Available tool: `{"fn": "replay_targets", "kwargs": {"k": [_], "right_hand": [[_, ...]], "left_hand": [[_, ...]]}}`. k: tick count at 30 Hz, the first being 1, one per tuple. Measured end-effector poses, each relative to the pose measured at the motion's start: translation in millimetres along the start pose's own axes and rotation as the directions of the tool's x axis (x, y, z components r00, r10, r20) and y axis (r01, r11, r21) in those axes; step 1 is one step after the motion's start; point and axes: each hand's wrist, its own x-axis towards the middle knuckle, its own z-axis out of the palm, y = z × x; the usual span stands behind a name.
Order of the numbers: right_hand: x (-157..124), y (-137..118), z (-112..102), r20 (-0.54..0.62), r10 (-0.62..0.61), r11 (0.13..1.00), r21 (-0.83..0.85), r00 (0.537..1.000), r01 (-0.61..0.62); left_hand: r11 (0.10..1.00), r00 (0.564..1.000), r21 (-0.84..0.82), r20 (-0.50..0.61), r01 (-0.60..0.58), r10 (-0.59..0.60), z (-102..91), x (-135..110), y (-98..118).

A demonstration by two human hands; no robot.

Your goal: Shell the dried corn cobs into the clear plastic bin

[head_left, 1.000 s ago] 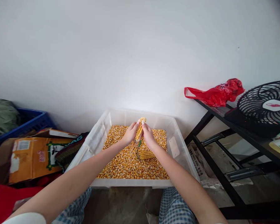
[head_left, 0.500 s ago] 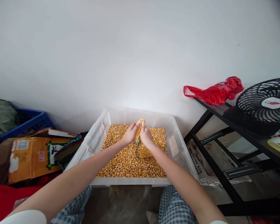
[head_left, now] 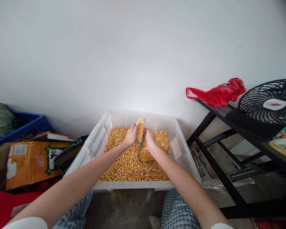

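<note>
dried corn cob (head_left: 140, 129): yellow, upright | second cob (head_left: 146, 156): lying on loose kernels (head_left: 133, 168) | green-handled tool (head_left: 141, 146): tilted, between cobs

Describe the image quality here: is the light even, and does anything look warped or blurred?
In the head view, soft light falls evenly on the white wall without harsh shadows; the wide lens bends the black metal shelf near the edge; the top right corner darkens; the left hand and right hand look fairly sharp.

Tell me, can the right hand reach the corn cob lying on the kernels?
Probably yes. The right hand sits just above that corn cob, and nothing lies between them; the cob rests openly on the kernels.
</note>
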Motion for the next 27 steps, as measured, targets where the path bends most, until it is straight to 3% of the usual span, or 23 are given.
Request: {"fn": "replay_targets", "kwargs": {"k": [2,4,7,10,13,15,21,24,27], "right_hand": [[-2.6,-8.3,3.0,0.047,0.001,1.0,0.015,0.999,-0.001],[-4.7,-12.6,4.0,0.116,-0.113,0.99,-0.065,0.987,0.121],[-5.7,-10.7,1.4,0.192,-0.286,0.907,-0.262,0.939,0.33],[-5.9,-7.2,-2.0,0.226,-0.345,0.842,-0.355,0.911,0.407],[-8.7,-7.3,-1.1,0.275,-0.359,0.824,-0.357,0.892,0.441],[-12.0,-7.5,1.6,0.307,-0.345,0.821,-0.359,0.887,0.444],[-19.7,-0.5,11.4,0.294,-0.37,0.822,-0.339,0.881,0.458],[-23.8,2.2,17.0,0.271,-0.346,0.831,-0.356,0.898,0.427],[-30.3,2.6,21.8,0.27,-0.331,0.795,-0.436,0.904,0.422]], "left_hand": [[0.996,0.999,-0.084,-0.021,0.037,-0.039,-0.3,0.3,1.2],[0.988,0.996,-0.134,-0.005,0.082,-0.083,-0.7,-0.3,1.7],[0.979,0.992,-0.161,0.015,0.123,-0.122,-3.9,0.8,3.0],[0.987,0.992,-0.102,-0.006,0.127,-0.128,-13.6,7.2,6.6],[0.999,0.994,-0.002,-0.105,0.042,-0.042,-24.6,13.9,11.8],[0.999,0.988,-0.047,-0.152,0.002,-0.009,-27.2,15.3,14.6],[0.871,0.959,-0.482,-0.193,0.091,-0.207,-14.1,12.9,15.3],[0.844,0.932,-0.526,-0.246,0.103,-0.267,-10.9,12.9,15.5],[0.889,0.943,-0.457,-0.275,0.043,-0.187,-11.6,11.2,18.8]]}}
